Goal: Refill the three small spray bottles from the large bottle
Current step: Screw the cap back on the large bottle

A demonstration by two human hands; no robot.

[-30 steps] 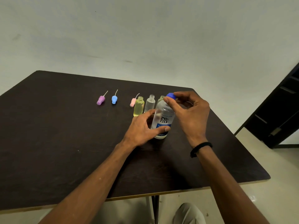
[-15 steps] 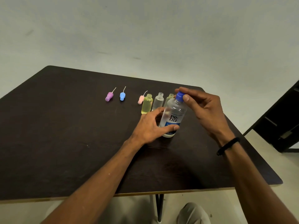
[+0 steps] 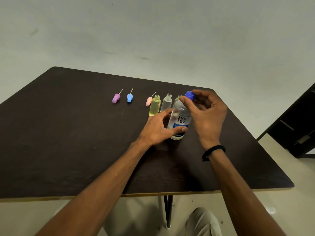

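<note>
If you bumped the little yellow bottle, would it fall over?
Probably. The yellow bottle stands tall and narrow on the table, so it looks tippy. It seems small, likely light plastic. Its neck is open, so liquid might spill.

The tabletop (image 3: 68, 133) is dark brown with a pale edge. The large bottle (image 3: 179, 120) is clear, with a blue cap (image 3: 189, 95) and a white-and-blue label printed in black. One small bottle (image 3: 154, 106) is yellow, another (image 3: 166, 103) clear, the third (image 3: 178, 98) probably yellowish. Loose spray tops are purple (image 3: 116, 98), blue (image 3: 129, 97) and pink (image 3: 149, 101). A black wristband (image 3: 213, 151) circles the right wrist.
</note>
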